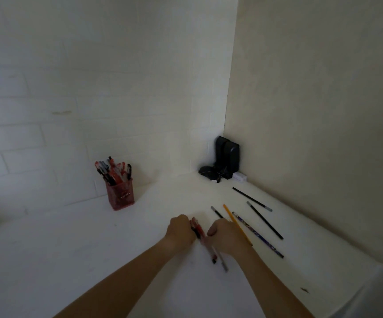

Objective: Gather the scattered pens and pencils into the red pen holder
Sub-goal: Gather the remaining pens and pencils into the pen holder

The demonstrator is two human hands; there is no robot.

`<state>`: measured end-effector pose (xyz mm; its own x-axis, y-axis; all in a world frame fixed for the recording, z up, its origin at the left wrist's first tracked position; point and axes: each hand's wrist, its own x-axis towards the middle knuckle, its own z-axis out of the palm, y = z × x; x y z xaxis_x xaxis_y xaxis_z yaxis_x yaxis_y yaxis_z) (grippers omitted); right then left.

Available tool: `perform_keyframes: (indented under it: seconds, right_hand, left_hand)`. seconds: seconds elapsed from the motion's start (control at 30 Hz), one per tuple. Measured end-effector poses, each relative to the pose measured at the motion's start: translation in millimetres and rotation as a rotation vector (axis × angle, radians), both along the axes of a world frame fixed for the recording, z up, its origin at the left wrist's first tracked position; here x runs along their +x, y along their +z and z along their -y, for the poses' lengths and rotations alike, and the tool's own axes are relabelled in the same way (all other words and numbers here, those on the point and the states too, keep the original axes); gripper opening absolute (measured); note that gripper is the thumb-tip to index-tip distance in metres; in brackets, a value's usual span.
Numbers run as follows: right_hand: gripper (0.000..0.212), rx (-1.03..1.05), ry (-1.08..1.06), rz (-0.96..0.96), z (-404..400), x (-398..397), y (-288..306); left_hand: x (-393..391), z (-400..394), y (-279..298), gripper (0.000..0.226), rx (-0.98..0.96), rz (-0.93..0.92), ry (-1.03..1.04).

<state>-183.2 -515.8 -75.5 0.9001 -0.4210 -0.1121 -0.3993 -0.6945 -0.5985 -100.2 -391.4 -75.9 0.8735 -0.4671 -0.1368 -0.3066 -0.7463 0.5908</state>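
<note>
The red pen holder (120,195) stands upright at the back left of the white table, with several red and black pens sticking out of it. My left hand (180,230) and my right hand (226,235) meet at the table's middle, both closed around a small bundle of red and black pens (203,237) whose ends point toward me. To the right of my right hand lie a yellow pencil (237,222), a patterned blue pencil (258,235) and three black pencils (265,220), spread out on the table.
A black device with a cable (226,158) and a small white block (239,176) sit in the far corner where the two walls meet. The white table (94,244) ends at a right edge near the wall. A small dark speck (304,289) lies near that edge.
</note>
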Motion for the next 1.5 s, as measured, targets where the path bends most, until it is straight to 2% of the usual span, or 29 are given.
perform_keyframes:
  seconds: [0.1, 0.2, 0.3, 0.37, 0.53, 0.67, 0.9, 1.07, 1.23, 1.33, 1.43, 1.5]
  right_hand:
    - [0.044, 0.022, -0.037, 0.021, -9, 7, -5]
    - [0.034, 0.057, -0.114, 0.032, -18, 12, -9]
    - [0.035, 0.087, -0.159, 0.015, -20, 17, -8]
    - [0.032, 0.139, -0.167, 0.004, -21, 20, -6]
    - [0.02, 0.256, -0.177, 0.019, -24, 26, -7]
    - [0.014, 0.429, -0.169, 0.079, -29, 26, -5]
    - [0.015, 0.68, -0.157, 0.145, -51, 32, 11]
    - [0.018, 0.791, -0.127, 0.267, -77, 58, 45]
    - [0.01, 0.804, -0.126, 0.535, -104, 114, 67]
    - [0.01, 0.678, -0.116, 0.73, -116, 145, 71]
    - [0.01, 0.43, -0.134, 0.794, -126, 169, 75]
    - [0.01, 0.347, -0.152, 0.834, -130, 183, 74]
  left_hand:
    - [4, 1, 3, 0.012, -0.082, -0.125, 0.075]
    - [11, -1, 2, 0.024, -0.152, -0.226, 0.132]
    - [16, -8, 0, 0.024, -0.251, -0.347, 0.168]
    - [18, -13, -1, 0.033, -0.334, -0.428, 0.168]
    - [19, -18, -2, 0.034, -0.434, -0.49, 0.177]
    - [22, -23, -6, 0.043, -0.438, -0.543, 0.195]
    - [30, -45, 3, 0.026, -0.596, -0.571, 0.204]
    - [51, -71, 31, 0.012, -0.769, -0.351, 0.281]
    - [85, -110, 73, 0.013, -0.702, 0.288, 0.399]
    - [104, -130, 98, 0.035, -0.793, 0.529, 0.358]
    - [129, -141, 115, 0.067, -0.766, 0.7, 0.232]
    - [148, -143, 118, 0.073, -0.702, 0.775, 0.188]
